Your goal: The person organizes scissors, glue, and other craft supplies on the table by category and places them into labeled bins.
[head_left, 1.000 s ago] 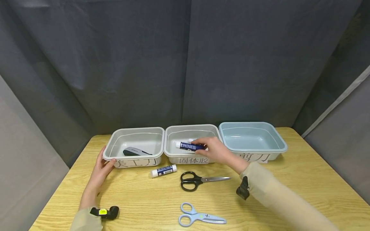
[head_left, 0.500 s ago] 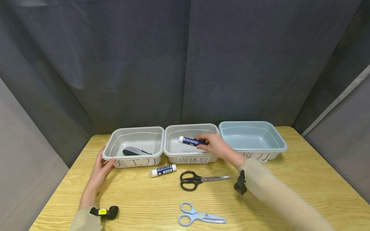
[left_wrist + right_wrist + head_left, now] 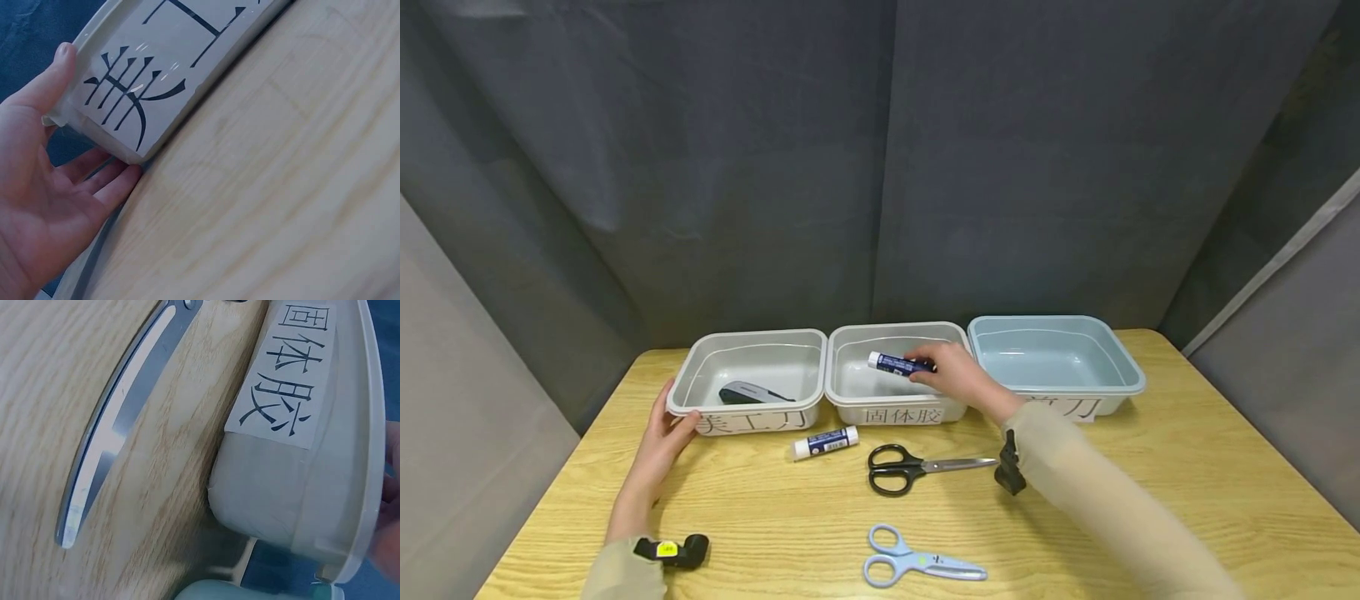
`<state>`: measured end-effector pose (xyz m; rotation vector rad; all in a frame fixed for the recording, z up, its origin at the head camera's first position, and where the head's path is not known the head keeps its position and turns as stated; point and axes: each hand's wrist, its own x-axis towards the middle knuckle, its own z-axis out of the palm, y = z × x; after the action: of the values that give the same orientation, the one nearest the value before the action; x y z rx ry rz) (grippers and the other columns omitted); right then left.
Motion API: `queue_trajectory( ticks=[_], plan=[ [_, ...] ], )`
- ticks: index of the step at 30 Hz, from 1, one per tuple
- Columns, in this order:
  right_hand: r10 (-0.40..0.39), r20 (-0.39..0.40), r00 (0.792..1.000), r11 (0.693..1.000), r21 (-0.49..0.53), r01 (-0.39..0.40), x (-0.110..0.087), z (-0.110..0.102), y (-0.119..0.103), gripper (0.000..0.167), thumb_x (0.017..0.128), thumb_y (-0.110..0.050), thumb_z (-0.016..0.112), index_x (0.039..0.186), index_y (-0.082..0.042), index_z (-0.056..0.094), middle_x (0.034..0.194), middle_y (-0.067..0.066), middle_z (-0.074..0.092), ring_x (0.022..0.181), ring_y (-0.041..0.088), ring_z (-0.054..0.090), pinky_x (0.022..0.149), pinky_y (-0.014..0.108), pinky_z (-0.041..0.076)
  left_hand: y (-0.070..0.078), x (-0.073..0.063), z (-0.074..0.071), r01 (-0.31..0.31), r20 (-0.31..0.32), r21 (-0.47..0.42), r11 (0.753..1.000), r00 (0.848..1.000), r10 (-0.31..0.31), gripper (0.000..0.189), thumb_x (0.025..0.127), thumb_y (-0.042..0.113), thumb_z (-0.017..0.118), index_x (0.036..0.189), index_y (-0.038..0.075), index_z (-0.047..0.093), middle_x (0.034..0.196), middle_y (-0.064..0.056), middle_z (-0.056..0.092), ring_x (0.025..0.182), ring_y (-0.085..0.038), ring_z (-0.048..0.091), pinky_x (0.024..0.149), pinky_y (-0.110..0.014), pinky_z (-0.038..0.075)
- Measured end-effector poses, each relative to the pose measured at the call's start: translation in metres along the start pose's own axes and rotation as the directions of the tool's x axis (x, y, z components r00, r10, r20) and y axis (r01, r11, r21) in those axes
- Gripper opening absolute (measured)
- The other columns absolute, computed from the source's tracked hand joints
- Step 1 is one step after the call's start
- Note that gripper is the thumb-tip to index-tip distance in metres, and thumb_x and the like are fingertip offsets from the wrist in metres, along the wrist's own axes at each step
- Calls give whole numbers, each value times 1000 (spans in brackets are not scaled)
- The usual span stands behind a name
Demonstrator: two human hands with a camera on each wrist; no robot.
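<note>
In the head view my right hand point(image 3: 958, 372) pinches a navy-and-white glue stick point(image 3: 895, 364) over the inside of the middle grey bin point(image 3: 898, 414). The stick lies nearly level, its white end pointing left. The right wrist view shows only part of that hand point(image 3: 389, 500), behind the bin's rim. My left hand point(image 3: 658, 437) grips the near left corner of the left grey bin point(image 3: 752, 422), thumb at the rim and fingers round the end wall. A dark grey utility knife point(image 3: 752, 392) lies inside this bin. A second glue stick point(image 3: 825, 443) lies on the table in front.
A light blue bin point(image 3: 1056, 390) stands at the right end of the row. Black-handled scissors point(image 3: 906, 471) and light blue scissors point(image 3: 917, 565) lie on the wooden table point(image 3: 760, 525). Dark curtains point(image 3: 880, 167) hang behind the bins.
My right hand has shifted slightly back and to the right with the glue stick, and its forearm has swung left. My left hand has stayed on the left bin.
</note>
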<state>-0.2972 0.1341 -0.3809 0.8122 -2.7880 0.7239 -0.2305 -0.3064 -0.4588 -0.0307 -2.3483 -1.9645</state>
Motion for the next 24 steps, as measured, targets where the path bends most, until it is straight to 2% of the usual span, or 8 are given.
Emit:
queue_trajectory(
  ticks=[9, 16, 24],
  plan=[
    [72, 33, 997, 997, -5, -72, 8, 7, 5, 30, 79, -18, 71, 108, -10, 67, 91, 3, 67, 77, 12, 58, 70, 31, 48, 1, 1, 0, 3, -4, -8, 1000, 1000, -3, 73, 93, 25, 51, 147, 30, 2, 150, -17, 11, 125, -24, 29, 84, -7, 39],
    [131, 92, 987, 991, -21, -130, 15, 9, 6, 30, 77, -20, 73, 105, -9, 67, 92, 4, 68, 80, 13, 60, 75, 33, 48, 1, 1, -1, 7, -6, -4, 1000, 1000, -7, 73, 93, 26, 51, 146, 33, 1, 150, -16, 10, 128, -31, 25, 83, -5, 39],
    [145, 123, 982, 988, -68, -138, 19, 11, 11, 30, 74, -21, 76, 100, -8, 68, 87, 5, 68, 81, 16, 61, 77, 34, 48, 2, 0, 0, 0, -5, 1, 1000, 1000, 0, 72, 93, 26, 51, 146, 33, 3, 150, -15, 11, 126, -24, 28, 84, -7, 40]
  ],
)
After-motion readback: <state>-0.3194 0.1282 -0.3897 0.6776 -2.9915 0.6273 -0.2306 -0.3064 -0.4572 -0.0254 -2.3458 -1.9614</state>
